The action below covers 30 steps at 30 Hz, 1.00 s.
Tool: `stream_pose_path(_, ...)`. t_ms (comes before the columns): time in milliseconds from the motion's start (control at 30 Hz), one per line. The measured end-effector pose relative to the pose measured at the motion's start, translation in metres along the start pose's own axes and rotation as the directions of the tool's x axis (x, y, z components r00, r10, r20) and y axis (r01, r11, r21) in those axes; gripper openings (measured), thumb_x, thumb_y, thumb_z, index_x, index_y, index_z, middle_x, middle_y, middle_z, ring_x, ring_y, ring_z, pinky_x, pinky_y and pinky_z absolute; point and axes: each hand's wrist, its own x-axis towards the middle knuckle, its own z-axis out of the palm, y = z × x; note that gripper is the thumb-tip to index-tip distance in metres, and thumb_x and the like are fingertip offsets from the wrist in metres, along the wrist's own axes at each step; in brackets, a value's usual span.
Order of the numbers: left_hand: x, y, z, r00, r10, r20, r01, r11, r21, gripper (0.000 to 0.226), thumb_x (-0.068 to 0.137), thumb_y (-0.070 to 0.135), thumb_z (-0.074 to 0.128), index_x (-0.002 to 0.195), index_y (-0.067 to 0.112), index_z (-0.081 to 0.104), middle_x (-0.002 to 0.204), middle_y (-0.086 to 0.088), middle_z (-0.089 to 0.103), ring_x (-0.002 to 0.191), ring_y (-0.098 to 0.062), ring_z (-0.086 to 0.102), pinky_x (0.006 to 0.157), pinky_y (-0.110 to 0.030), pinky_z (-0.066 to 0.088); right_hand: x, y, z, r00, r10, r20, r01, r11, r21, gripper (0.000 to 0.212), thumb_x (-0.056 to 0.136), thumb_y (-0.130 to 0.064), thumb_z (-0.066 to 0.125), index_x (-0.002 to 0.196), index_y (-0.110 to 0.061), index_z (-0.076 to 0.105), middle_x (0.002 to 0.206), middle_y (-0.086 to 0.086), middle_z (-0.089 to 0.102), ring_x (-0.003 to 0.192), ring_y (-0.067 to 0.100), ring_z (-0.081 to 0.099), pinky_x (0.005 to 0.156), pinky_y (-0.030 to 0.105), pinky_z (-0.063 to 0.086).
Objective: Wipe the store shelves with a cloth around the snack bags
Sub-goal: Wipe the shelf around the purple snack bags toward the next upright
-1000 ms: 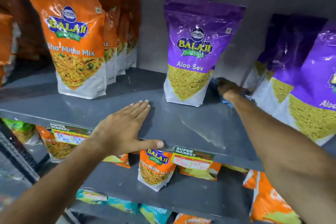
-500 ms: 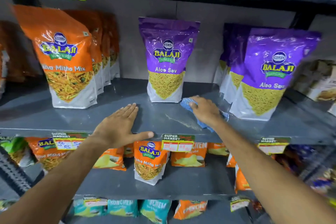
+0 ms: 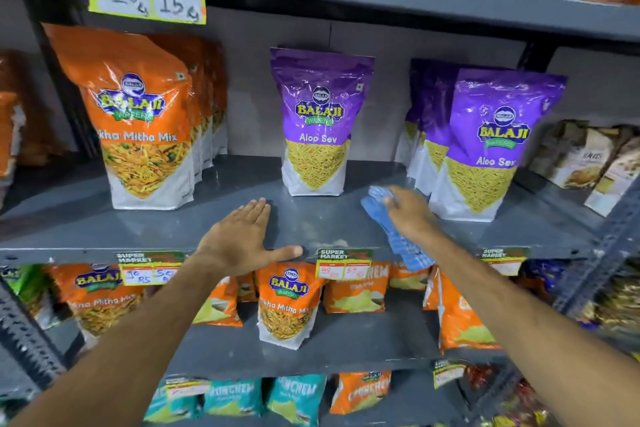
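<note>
My right hand (image 3: 410,215) presses flat on the blue checked cloth (image 3: 391,229), which lies on the grey metal shelf (image 3: 194,215) in the gap between the single purple Aloo Sev pouch (image 3: 317,121) and the purple row (image 3: 485,146) to its right, its long axis running from back-left to the front edge. My left hand (image 3: 242,239) rests flat, fingers together and thumb out, holding nothing, so the right does the next stroke, I judge.

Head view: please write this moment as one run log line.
step: wiping shelf | right hand: blue cloth, between Aloo Sev bags | left hand: flat, empty
</note>
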Motion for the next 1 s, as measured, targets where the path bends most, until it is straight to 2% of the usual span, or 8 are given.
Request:
stream_pose_path(67,0.002,-0.001,0.001,1.0,0.006,-0.001,-0.006,1.0,0.012,0.136,0.072,0.107,0.019,0.169,0.013,0.0,0.179,-0.003,-0.001,0.165,-0.018,0.002,0.132,-0.035,0.003,-0.002,0.006,0.01,0.997,0.082,-0.001,-0.081,0.984,-0.158,0.033,0.101,-0.02,0.045,0.126,-0.007,0.061,0.13,0.023,0.065,0.122,0.042,0.059,0.099,0.046,0.046)
stream_pose_path(167,0.004,-0.004,0.003,1.0,0.011,0.001,-0.011,1.0,0.025,0.135,0.074,0.106,0.023,0.169,0.013,-0.001,0.179,-0.003,-0.002,0.165,-0.018,0.002,0.132,-0.034,0.002,-0.01,-0.019,0.026,0.998,0.035,-0.046,-0.042,0.987,-0.158,0.036,0.097,-0.02,0.044,0.121,0.002,0.061,0.127,0.025,0.064,0.12,0.042,0.058,0.102,0.046,0.045)
stream_pose_path(433,0.005,-0.005,0.004,1.0,0.024,0.0,-0.024,0.999,0.021,0.141,0.071,0.107,0.028,0.168,0.01,-0.001,0.179,-0.004,-0.003,0.165,-0.016,-0.001,0.131,-0.033,-0.001,-0.043,-0.111,0.068,0.977,-0.17,0.126,0.177,0.983,-0.044,0.037,0.096,-0.023,0.048,0.129,-0.014,0.061,0.133,0.015,0.064,0.121,0.037,0.06,0.098,0.044,0.05)
stream_pose_path(633,0.005,-0.006,0.003,0.999,0.039,0.007,-0.04,0.998,0.045,0.147,0.066,0.109,0.03,0.168,0.008,-0.002,0.179,-0.007,-0.004,0.165,-0.017,-0.002,0.132,-0.033,0.0,-0.051,-0.08,0.036,0.786,-0.485,0.383,0.468,0.872,0.142,0.038,0.102,-0.033,0.054,0.139,-0.039,0.057,0.142,-0.005,0.063,0.127,0.019,0.06,0.103,0.038,0.049)
stream_pose_path(733,0.005,-0.007,0.004,0.999,0.047,0.015,-0.048,0.997,0.059,0.147,0.066,0.108,0.036,0.168,0.01,-0.004,0.178,-0.005,-0.006,0.165,-0.018,-0.003,0.131,-0.032,-0.001,-0.047,-0.041,0.008,0.7,-0.56,0.444,0.499,0.828,0.257,0.037,0.099,-0.019,0.063,0.135,-0.029,0.065,0.139,-0.009,0.064,0.129,0.009,0.059,0.107,0.028,0.046)
stream_pose_path(800,0.006,-0.008,0.005,0.999,0.041,0.004,-0.041,0.997,0.063,0.145,0.067,0.108,0.037,0.168,0.012,-0.004,0.179,-0.005,-0.006,0.165,-0.019,-0.002,0.132,-0.034,0.001,-0.036,-0.021,-0.001,0.757,-0.508,0.411,0.373,0.853,0.366,0.035,0.099,-0.012,0.065,0.131,-0.025,0.068,0.134,-0.008,0.068,0.125,0.009,0.063,0.108,0.031,0.048)
stream_pose_path(867,0.007,-0.008,0.006,0.999,0.036,-0.003,-0.036,0.997,0.063,0.144,0.067,0.108,0.037,0.168,0.013,-0.004,0.179,-0.004,-0.005,0.165,-0.019,-0.002,0.131,-0.034,0.001,-0.019,-0.006,-0.001,0.887,-0.381,0.261,0.271,0.887,0.374,0.033,0.101,-0.015,0.061,0.13,-0.028,0.067,0.129,-0.005,0.071,0.12,0.015,0.065,0.107,0.042,0.05)
stream_pose_path(1000,0.005,-0.007,0.007,1.0,0.027,-0.008,-0.027,0.998,0.06,0.144,0.066,0.108,0.034,0.168,0.014,-0.004,0.179,-0.003,-0.006,0.165,-0.019,-0.002,0.127,-0.03,-0.002,-0.008,-0.021,0.019,0.986,-0.11,0.126,0.117,0.992,-0.042,0.038,0.104,-0.03,0.044,0.14,-0.024,0.056,0.139,0.011,0.063,0.126,0.033,0.059,0.103,0.044,0.049)
